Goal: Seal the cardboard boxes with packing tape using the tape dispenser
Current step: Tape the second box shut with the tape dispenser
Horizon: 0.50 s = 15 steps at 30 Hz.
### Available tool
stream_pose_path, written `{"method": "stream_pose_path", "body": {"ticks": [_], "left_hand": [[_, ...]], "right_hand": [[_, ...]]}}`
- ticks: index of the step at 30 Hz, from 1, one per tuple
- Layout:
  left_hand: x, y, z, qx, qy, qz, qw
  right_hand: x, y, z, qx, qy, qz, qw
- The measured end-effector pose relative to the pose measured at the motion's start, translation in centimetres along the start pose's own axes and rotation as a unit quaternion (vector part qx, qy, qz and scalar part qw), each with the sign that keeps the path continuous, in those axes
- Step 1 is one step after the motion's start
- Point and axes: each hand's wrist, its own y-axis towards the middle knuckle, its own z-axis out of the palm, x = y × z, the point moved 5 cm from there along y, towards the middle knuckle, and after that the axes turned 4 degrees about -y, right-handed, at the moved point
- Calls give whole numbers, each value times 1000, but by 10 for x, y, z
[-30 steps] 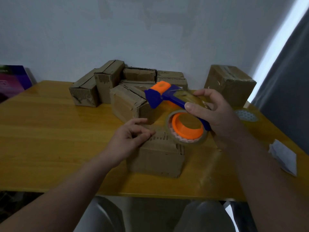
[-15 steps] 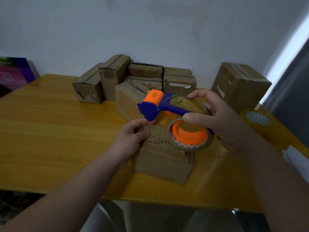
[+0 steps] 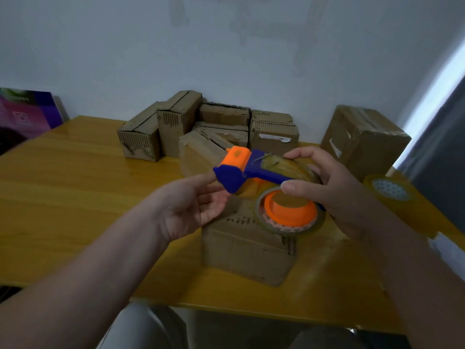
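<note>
A small cardboard box (image 3: pixel 246 250) sits near the table's front edge. Above it my right hand (image 3: pixel 324 192) grips a blue and orange tape dispenser (image 3: pixel 254 172) carrying a roll of clear tape (image 3: pixel 289 212). My left hand (image 3: pixel 193 205) is raised off the box, its fingers relaxed and its fingertips reaching up to the blue front end of the dispenser. I cannot tell whether they pinch the tape end. Part of the box top is hidden behind the roll and both hands.
Several small cardboard boxes (image 3: pixel 201 132) are piled at the back by the wall. A larger taped box (image 3: pixel 364 139) stands back right, with a spare tape roll (image 3: pixel 390 191) near it. A purple book (image 3: pixel 25 114) leans far left. White paper (image 3: pixel 445 248) lies at the right edge of the wooden table (image 3: pixel 63 197).
My left hand has lifted off the top of the near box and moved up to the dispenser's front end. The dispenser has stayed over the box in my right hand.
</note>
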Motion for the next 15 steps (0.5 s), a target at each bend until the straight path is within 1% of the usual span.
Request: {"method": "stream_pose_path", "body": {"ticks": [2, 4, 5, 7, 10, 12, 15], "left_hand": [[2, 0, -1, -10, -30, -5, 1000], [3, 1, -3, -18, -30, 1, 999], [1, 2, -5, -25, -10, 14, 1000], [-4, 1, -9, -37, 63, 57, 996], [-13, -2, -15, -51, 160, 116, 979], [-15, -4, -17, -49, 194, 135, 970], [-11, -7, -17, -48, 216, 150, 964]], "right_hand": [[1, 1, 1, 6, 0, 1, 1000], [3, 1, 3, 14, -13, 4, 1000], [5, 1, 5, 18, -27, 5, 999], [10, 2, 7, 25, -66, 6, 997], [24, 2, 9, 58, -138, 14, 989], [32, 0, 8, 75, -159, 26, 984], [36, -8, 5, 85, -176, 40, 980]]}}
